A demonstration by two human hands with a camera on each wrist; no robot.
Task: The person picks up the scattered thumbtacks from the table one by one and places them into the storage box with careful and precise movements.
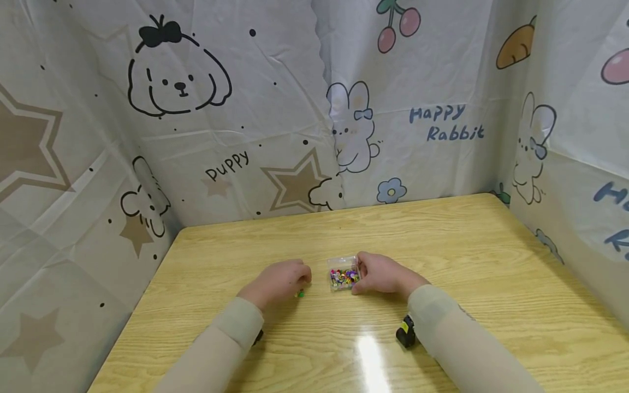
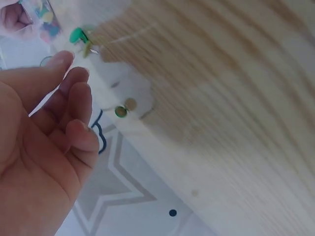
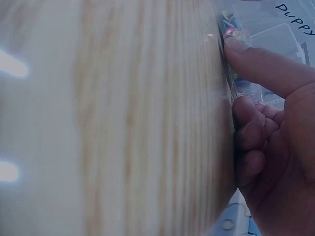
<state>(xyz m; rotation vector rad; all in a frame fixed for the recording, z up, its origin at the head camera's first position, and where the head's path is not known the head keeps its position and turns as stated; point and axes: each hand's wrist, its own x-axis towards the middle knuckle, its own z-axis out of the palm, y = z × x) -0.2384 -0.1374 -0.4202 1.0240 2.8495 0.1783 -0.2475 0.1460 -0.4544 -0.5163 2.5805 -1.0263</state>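
Note:
A clear plastic box (image 1: 344, 288) with small multicoloured pieces (image 1: 345, 277) sits mid-table, its transparent lid (image 3: 278, 44) raised. My right hand (image 1: 382, 273) grips the box's right side, thumb at the near corner and fingers toward the far one. To the left of the box, my left hand (image 1: 280, 281) hovers low with loosely bent fingers; nothing shows between thumb and fingers. Close to its fingertips lie a green-headed tack-like fastener (image 2: 78, 35) and a yellowish one (image 2: 86, 49). Another small round green-rimmed piece (image 2: 120, 111) is on the wood nearby.
The wooden table (image 1: 442, 240) reaches back to a printed cloth (image 1: 275, 109) hanging behind and along both sides. Black wrist devices (image 1: 405, 332) show below the sleeves. A bright glare (image 1: 371, 360) falls on the front of the tabletop.

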